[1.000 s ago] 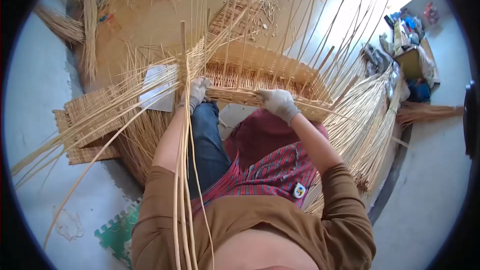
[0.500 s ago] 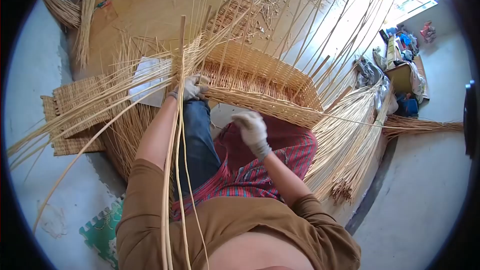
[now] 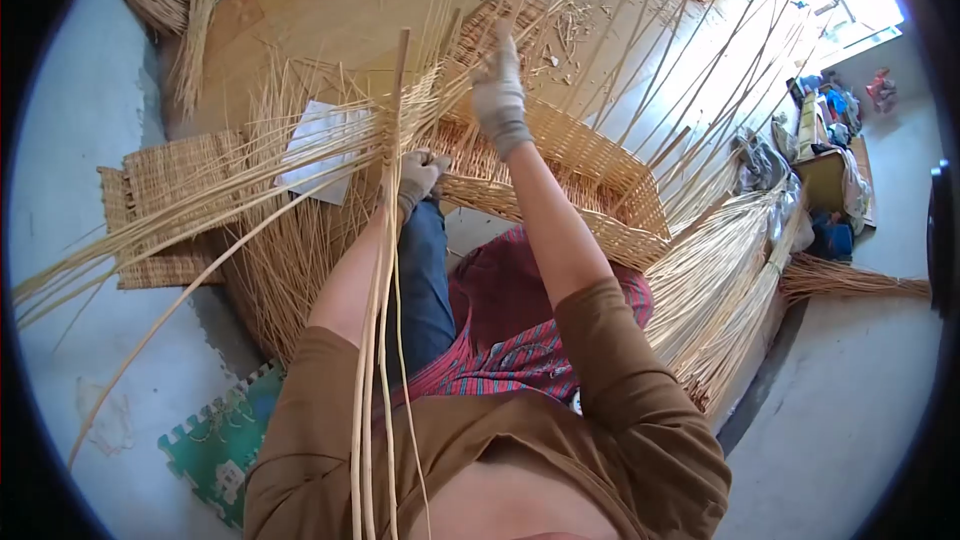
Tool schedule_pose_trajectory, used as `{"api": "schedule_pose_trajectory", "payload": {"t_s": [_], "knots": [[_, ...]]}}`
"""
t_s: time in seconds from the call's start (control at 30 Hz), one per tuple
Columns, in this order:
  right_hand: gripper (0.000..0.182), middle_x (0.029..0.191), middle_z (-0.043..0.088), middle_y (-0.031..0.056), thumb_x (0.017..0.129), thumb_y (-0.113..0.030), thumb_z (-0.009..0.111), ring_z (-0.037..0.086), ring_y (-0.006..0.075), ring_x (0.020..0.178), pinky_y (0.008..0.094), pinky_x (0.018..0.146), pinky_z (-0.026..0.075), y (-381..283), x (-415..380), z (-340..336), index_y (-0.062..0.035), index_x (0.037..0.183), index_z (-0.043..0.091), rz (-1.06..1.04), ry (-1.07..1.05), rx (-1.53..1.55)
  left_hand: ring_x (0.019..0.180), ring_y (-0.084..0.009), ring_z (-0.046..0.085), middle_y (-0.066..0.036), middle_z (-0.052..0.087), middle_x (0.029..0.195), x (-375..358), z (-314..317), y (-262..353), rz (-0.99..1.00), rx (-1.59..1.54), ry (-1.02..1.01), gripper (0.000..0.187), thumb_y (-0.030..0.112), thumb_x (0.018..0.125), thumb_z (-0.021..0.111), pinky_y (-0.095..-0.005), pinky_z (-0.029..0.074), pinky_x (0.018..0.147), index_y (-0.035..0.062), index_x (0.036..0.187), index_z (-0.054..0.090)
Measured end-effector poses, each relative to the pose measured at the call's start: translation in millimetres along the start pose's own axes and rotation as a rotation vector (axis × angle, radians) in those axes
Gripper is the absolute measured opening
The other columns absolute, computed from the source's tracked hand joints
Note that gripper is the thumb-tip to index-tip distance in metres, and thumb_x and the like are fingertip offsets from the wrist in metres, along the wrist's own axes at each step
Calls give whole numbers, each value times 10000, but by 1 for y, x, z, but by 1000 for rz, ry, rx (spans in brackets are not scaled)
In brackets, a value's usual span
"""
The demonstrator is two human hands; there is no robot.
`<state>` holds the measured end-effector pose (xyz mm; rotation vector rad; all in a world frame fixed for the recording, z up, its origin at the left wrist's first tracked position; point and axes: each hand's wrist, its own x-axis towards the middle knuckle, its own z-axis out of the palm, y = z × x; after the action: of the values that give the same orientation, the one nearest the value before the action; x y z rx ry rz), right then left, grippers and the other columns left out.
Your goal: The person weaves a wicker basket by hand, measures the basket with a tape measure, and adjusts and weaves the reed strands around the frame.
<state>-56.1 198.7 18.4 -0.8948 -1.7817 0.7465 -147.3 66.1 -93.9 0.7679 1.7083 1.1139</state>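
Observation:
A half-made wicker basket (image 3: 600, 165), with long upright rods (image 3: 650, 70) around its sides, lies across in front of my knees. My left hand (image 3: 422, 178), in a pale work glove, is closed on the basket's near left corner, beside a thick upright stick (image 3: 398, 90). My gloved right hand (image 3: 499, 105) is raised over the basket near its far left side, fingers stretched upward among the rods. Whether its fingertips touch a rod is not clear. Several long loose rods (image 3: 190, 215) run out left from the corner, and others hang down towards my lap.
Woven panels (image 3: 185, 200) and a white sheet (image 3: 325, 145) lie on the left. A large bundle of pale rods (image 3: 720, 280) is at the right, near a cluttered box (image 3: 825, 180). Offcuts litter the floorboard (image 3: 330, 10). A green foam mat (image 3: 225, 445) is at lower left.
My right hand has risen from above my lap to over the basket's far left side. My left hand stays at the corner. The whole view has shifted slightly.

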Motion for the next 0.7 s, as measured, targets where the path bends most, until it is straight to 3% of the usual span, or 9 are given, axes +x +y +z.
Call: {"api": "schedule_pose_trajectory", "payload": {"t_s": [0.1,0.17,0.27,0.33,0.37,0.4,0.53,0.6,0.7], "knots": [[669,1127,651,123,978,-26,531,646,227,979,381,913,558,8,-54,-42,-188,1575,276,258,159,620,551,-126,616,-48,669,688,3,0,0,-17,51,12,252,269,915,740,-313,526,520,52,812,666],[533,930,615,43,975,-32,561,628,156,796,371,784,589,88,-148,-61,-152,1468,399,71,394,727,707,-108,664,-45,707,728,20,-5,-28,146,159,-18,271,303,902,754,-312,550,676,51,821,694],[296,925,593,46,1009,-96,560,620,170,760,377,729,599,95,-197,-78,-113,1294,481,366,484,674,735,-171,688,-82,723,805,37,2,-51,239,-43,47,328,357,870,783,-333,558,707,49,860,673],[123,849,553,41,1048,-177,535,595,166,695,400,716,616,67,-196,-90,-106,1145,510,367,359,31,839,-273,718,-150,739,871,5,0,9,41,608,82,625,634,771,774,-375,557,799,36,932,687],[147,810,593,75,1052,-234,538,615,168,689,361,720,587,71,-185,-87,-109,1129,528,454,417,409,892,-332,719,-190,738,925,-5,2,21,-2,650,37,839,804,663,729,-407,545,849,28,977,682],[186,772,632,109,1055,-290,541,635,170,683,322,724,559,72,-175,-84,-112,1113,545,522,465,796,892,-332,719,-190,738,925,-1,4,19,3,649,42,839,804,663,729,-407,545,849,28,977,682],[193,808,627,74,1044,-272,563,638,189,675,361,654,589,56,-183,-70,-90,1108,571,538,441,445,787,-306,706,-171,724,789,-3,10,29,-85,619,90,712,756,636,798,-400,540,775,77,795,661],[139,835,682,46,1042,-261,567,674,198,684,354,641,572,35,-197,-51,-129,1072,603,202,288,544,780,-282,714,-156,724,777,-3,11,24,-44,528,219,689,734,637,812,-396,542,748,73,748,652],[115,883,644,1,969,-168,673,612,100,782,279,715,532,57,-168,-136,-74,1022,633,859,142,737,715,-233,735,-143,724,751,5,11,10,-81,430,165,583,606,760,802,-372,563,701,60,905,660]]}}
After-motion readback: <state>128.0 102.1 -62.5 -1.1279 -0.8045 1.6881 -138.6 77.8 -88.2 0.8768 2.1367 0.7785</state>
